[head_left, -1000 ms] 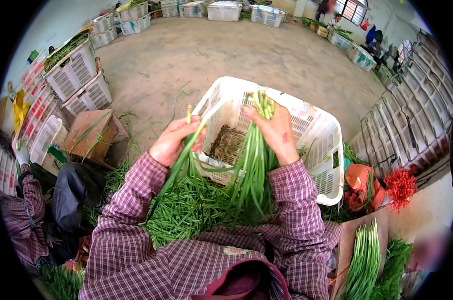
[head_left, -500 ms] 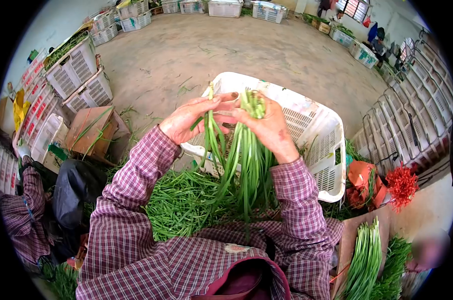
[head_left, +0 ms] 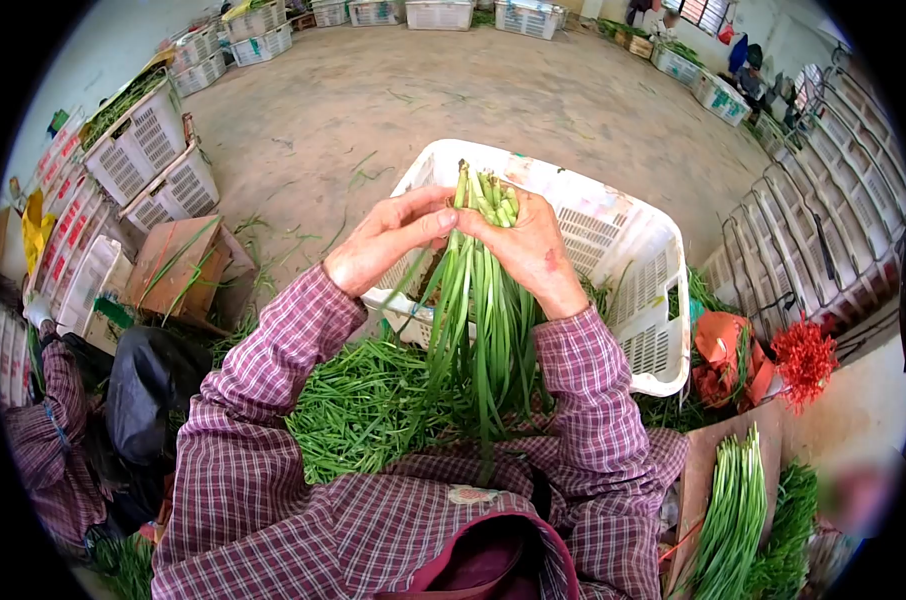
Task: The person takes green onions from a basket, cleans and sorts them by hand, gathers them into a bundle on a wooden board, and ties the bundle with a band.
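Observation:
My right hand (head_left: 531, 248) is closed round a bunch of long green chives (head_left: 491, 310), just below their pale cut ends. The leaves hang down from the fist over the pile beneath. Beside it, my left hand (head_left: 398, 238) pinches a few strands against the near side of the bunch, its thumb meeting the right thumb. Its fingertips are partly hidden behind the stalks. A heap of loose chives (head_left: 358, 410) lies below my hands, against my checked clothing.
A white slatted crate (head_left: 648, 330) stands just beyond my hands. To the right, a neat bundle of chives (head_left: 728, 510) lies on a board near a bunch of red ties (head_left: 804, 366). Stacked crates (head_left: 138, 150) and a co-worker's checked sleeve (head_left: 63, 385) are at left.
My left hand has moved right with its strands, which now lie against the bunch in my right hand. The hands have come together.

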The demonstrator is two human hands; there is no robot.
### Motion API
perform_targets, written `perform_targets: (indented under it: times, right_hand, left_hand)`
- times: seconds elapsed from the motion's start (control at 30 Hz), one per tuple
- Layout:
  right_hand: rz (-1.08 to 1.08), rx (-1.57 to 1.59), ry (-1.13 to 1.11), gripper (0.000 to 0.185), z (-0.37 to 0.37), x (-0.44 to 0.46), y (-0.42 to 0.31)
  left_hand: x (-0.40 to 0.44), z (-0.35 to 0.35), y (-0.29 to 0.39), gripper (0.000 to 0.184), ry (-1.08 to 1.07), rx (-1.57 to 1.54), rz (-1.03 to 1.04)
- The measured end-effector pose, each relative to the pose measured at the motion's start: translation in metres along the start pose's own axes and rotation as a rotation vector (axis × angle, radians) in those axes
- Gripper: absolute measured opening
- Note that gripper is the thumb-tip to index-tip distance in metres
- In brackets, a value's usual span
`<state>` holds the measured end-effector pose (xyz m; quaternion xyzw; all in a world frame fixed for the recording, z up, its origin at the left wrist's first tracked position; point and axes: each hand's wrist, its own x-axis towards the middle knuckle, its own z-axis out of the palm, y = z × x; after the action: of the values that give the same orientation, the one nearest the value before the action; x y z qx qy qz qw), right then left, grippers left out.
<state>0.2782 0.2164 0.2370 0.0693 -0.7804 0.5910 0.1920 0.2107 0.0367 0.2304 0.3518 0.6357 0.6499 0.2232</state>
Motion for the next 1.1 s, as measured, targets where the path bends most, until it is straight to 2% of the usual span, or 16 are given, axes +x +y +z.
perform_targets:
  times: [0.17, 0.23, 0.33, 0.37, 0.43, 0.5, 0.57, 0.6, 0.63, 0.67, 0.77, 0.8, 0.83, 0.9, 0.97, 1.1]
  right_hand:
    - [0.015, -0.055, -0.003, 0.043, -0.001, 0.002, 0.006]
    - [-0.040, -0.215, 0.039, 0.051, 0.002, 0.004, 0.013]
    - [-0.032, -0.223, 0.003, 0.051, -0.001, 0.002, 0.014]
    - [-0.032, -0.224, 0.002, 0.051, -0.003, 0.001, 0.013]
    - [0.072, -0.271, -0.165, 0.046, -0.007, -0.002, -0.001]
    - [0.060, -0.214, -0.131, 0.040, -0.009, -0.007, 0.008]
    - [0.050, -0.162, -0.093, 0.034, -0.013, -0.008, 0.010]
    - [0.047, -0.048, -0.033, 0.029, -0.016, -0.007, 0.010]
    - [0.040, 0.064, 0.025, 0.024, -0.016, -0.006, 0.003]
    - [0.038, -0.016, 0.056, 0.019, -0.021, -0.006, -0.007]
    - [-0.013, 0.084, 0.064, 0.021, -0.028, -0.001, -0.022]
    - [0.000, 0.115, 0.053, 0.023, -0.028, 0.001, -0.026]
    - [0.000, 0.112, 0.046, 0.023, -0.029, 0.001, -0.030]
    - [0.046, 0.113, 0.031, 0.025, -0.029, 0.002, -0.035]
    - [0.061, 0.136, 0.017, 0.027, -0.025, 0.003, -0.033]
    - [-0.024, 0.111, -0.025, 0.026, -0.016, 0.001, -0.026]
  left_hand:
    - [-0.003, -0.006, -0.004, 0.036, 0.028, 0.238, 0.080]
    - [-0.003, -0.008, -0.003, 0.023, 0.064, 0.463, 0.056]
    - [-0.006, -0.006, 0.016, 0.015, 0.078, 0.544, 0.065]
    - [-0.008, -0.008, 0.020, 0.015, 0.078, 0.542, 0.066]
    - [-0.011, -0.019, 0.027, 0.013, 0.089, 0.483, 0.057]
    - [-0.013, -0.039, 0.034, 0.016, 0.106, 0.403, 0.123]
    - [-0.013, -0.065, 0.045, 0.027, 0.190, 0.757, 0.233]
    - [-0.007, -0.081, 0.038, 0.042, 0.161, 1.276, 0.269]
    - [-0.010, -0.085, 0.024, 0.042, 0.163, 1.274, 0.271]
    - [-0.013, -0.087, 0.008, 0.047, 0.182, 1.405, 0.324]
    - [-0.004, -0.100, -0.003, 0.057, 0.196, 1.664, 0.449]
    - [0.005, -0.112, 0.004, 0.059, -0.051, 1.045, 0.034]
    - [0.015, -0.126, -0.003, 0.062, -0.245, 0.738, -0.001]
    - [0.034, -0.153, -0.017, 0.070, -0.566, 0.067, -0.257]
    - [0.022, -0.074, 0.008, 0.082, 0.011, 0.153, -0.138]
    - [0.032, -0.048, 0.005, 0.095, 0.131, -0.115, -0.073]
